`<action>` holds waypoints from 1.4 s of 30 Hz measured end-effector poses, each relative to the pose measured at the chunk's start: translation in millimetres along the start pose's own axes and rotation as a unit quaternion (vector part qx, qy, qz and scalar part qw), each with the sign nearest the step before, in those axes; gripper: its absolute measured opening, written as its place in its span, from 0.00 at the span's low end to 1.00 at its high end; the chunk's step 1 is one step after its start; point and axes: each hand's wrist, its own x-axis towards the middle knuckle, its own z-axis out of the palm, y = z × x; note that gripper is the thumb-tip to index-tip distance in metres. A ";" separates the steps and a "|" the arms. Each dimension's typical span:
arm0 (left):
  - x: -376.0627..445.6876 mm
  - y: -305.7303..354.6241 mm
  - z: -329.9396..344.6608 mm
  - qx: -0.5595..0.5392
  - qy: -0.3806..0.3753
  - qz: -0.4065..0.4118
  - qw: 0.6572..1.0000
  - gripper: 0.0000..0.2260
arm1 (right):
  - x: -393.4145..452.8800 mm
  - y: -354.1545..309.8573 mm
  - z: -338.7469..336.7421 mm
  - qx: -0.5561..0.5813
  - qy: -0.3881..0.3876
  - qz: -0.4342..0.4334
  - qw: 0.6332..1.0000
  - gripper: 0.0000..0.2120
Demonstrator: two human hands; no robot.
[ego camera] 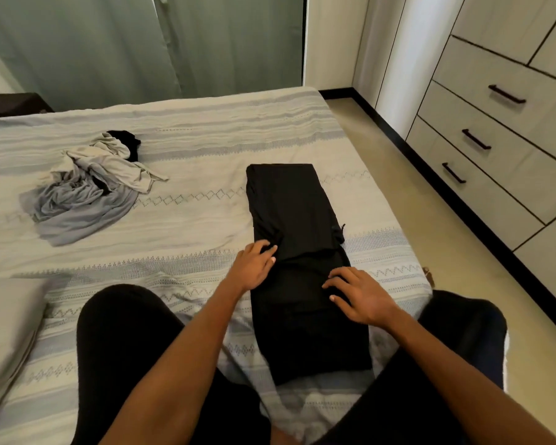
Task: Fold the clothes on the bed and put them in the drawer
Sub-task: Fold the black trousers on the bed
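Clothes are seen in two places on the bed, which is covered by a pale spread with blue-grey bands and zigzag stitching. To the right of the bed, across a strip of beige floor, a white drawer unit with dark bar handles is set against the wall, all its drawers closed. Grey-green curtains are hung beyond the far edge of the bed. A pale pillow is laid at the near left corner of the bed.

A black garment, folded into a long narrow strip, is laid flat near the right edge of the bed, running from the near edge toward the middle. A loose heap of unfolded clothes, in beige, grey and black, is left well apart from it toward the far left part of the bed.

The person's knees, clad in black, are seen at either side of the near end of the strip. The left hand is rested on the strip's left edge, fingers spread and fairly straight, gripping nothing. The right hand is laid flat on the strip's right side, fingers likewise spread and pressed on the cloth.
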 end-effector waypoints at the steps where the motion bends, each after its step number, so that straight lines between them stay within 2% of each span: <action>1: -2.1 3.2 2.4 0.005 -0.020 0.007 1.000 0.35 | -14.4 -1.0 -4.2 0.000 -0.012 -0.007 1.000 0.14; 4: 6.2 -1.9 -4.2 0.003 -0.045 0.001 0.999 0.25 | -30.3 -18.3 -16.2 -0.028 -0.068 -0.053 0.996 0.26; 6: 8.5 1.3 -4.7 -0.028 -0.049 -0.013 0.998 0.23 | -42.9 -34.1 -9.6 -0.060 -0.114 -0.074 0.989 0.36; 10: 9.0 0.5 -7.2 -0.105 -0.052 -0.041 0.992 0.17 | -56.2 -49.7 12.9 -0.137 -0.187 -0.062 0.971 0.49; 13: 9.8 1.7 -13.1 -0.119 -0.063 -0.054 0.989 0.14 | -65.4 -49.4 20.9 -0.165 -0.204 -0.060 0.963 0.52; 16: 10.5 5.2 -14.9 -0.097 -0.071 -0.052 0.991 0.13 | -68.8 -43.1 18.2 -0.139 -0.206 -0.078 0.965 0.53; 19: 9.9 6.0 -14.1 -0.075 -0.080 -0.047 0.993 0.13 | -69.0 -27.5 -4.4 -0.065 -0.305 -0.080 0.947 0.54; 20: 10.1 5.5 -12.8 -0.072 -0.080 -0.046 0.993 0.13 | -70.8 -20.9 -11.6 -0.050 -0.314 -0.090 0.944 0.52; 24: 10.7 6.6 -11.8 -0.083 -0.068 -0.046 0.993 0.12 | -84.2 3.9 -17.2 -0.103 -0.289 -0.148 0.940 0.45; 26: 10.5 6.6 -12.9 -0.105 -0.063 -0.048 0.991 0.10 | -85.9 7.8 -13.3 -0.131 -0.246 -0.173 0.944 0.36; 28: 12.9 4.9 -15.0 -0.128 -0.062 -0.062 0.988 0.09 | -84.7 7.4 -12.1 -0.129 -0.211 -0.191 0.950 0.28; 30: 16.0 7.1 -18.0 -0.172 -0.053 -0.097 0.979 0.10 | -84.1 8.1 -11.1 -0.112 -0.184 -0.192 0.957 0.26; 33: 23.7 10.2 -27.7 -0.276 -0.049 -0.167 0.945 0.15 | -76.9 2.6 -13.5 0.003 -0.121 -0.103 0.987 0.24; 35: 31.1 7.2 -32.8 -0.321 -0.059 -0.192 0.926 0.12 | -66.0 -8.7 -22.6 0.123 -0.068 -0.004 0.990 0.20; 38: 44.4 -0.2 -43.6 -0.347 -0.088 -0.189 0.914 0.10 | -41.6 -19.9 -33.8 0.253 0.003 0.091 0.963 0.16; 42: 52.7 5.7 -73.2 -0.331 -0.154 -0.165 0.916 0.15 | -5.5 -15.8 -48.9 0.377 0.035 0.124 0.917 0.13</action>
